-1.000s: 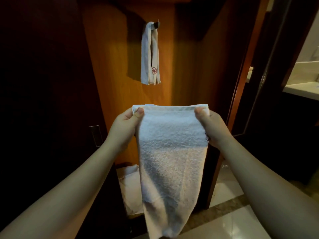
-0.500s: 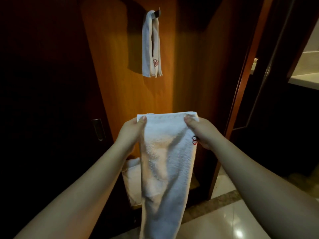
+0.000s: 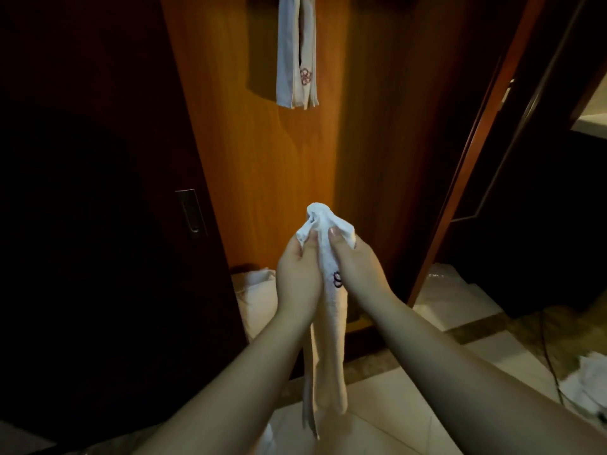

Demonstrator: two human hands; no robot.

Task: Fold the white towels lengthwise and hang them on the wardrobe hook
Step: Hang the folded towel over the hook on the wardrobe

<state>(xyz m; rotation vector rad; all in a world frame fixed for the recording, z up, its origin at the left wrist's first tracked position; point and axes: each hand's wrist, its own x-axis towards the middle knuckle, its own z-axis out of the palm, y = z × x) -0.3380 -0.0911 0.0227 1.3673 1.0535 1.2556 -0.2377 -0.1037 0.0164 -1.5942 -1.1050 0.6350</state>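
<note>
- White towel (image 3: 328, 323): held spread a second ago, now closed lengthwise, hanging at 6 o'clock below the hung towel (image 3: 295, 54).
- Left hand (image 3: 297, 277), right hand (image 3: 356, 274): each grip pinches a top corner; hanging comes next, likely.

Terry cloth towel (image 3: 328, 339), varnished wood wardrobe panel (image 3: 262, 165), glossy floor tiles (image 3: 371, 431)

held towel (image 3: 328, 356) between both hands, hung towel (image 3: 297, 54) above

white towel (image 3: 328, 349) with dark red emblem, white hung towel (image 3: 297, 50) with pink flower emblem, orange-brown wardrobe panel (image 3: 249, 152)
</note>
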